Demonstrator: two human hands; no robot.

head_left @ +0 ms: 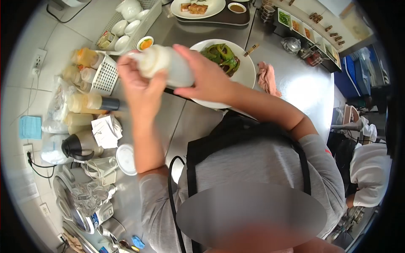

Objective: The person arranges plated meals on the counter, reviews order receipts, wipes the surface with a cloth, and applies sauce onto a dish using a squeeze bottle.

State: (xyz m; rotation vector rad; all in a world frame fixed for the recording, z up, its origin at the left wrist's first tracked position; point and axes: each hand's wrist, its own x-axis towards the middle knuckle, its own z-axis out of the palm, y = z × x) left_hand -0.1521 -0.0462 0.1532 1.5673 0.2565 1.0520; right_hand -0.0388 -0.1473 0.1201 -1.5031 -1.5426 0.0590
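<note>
Both hands are on a whitish squeeze bottle [179, 67], which lies sideways above the counter. My left hand [141, 80] is closed round its cap end, slightly blurred. My right hand [206, 76] grips the bottle's body with the thumb and fingers on either side. Just beyond the right hand, partly hidden by it, is a white plate [247, 69] with charred green peppers [225, 57] in dark sauce. A small bowl with orange and green food [145, 43] stands near the bottle's cap.
Several sauce bottles [84, 101] and a white basket [105, 76] line the left side. A tray [236, 19] holds a plate of food at the back. A pink cloth [268, 78] and garnish containers [310, 33] are at right. Another person [371, 168] stands at far right.
</note>
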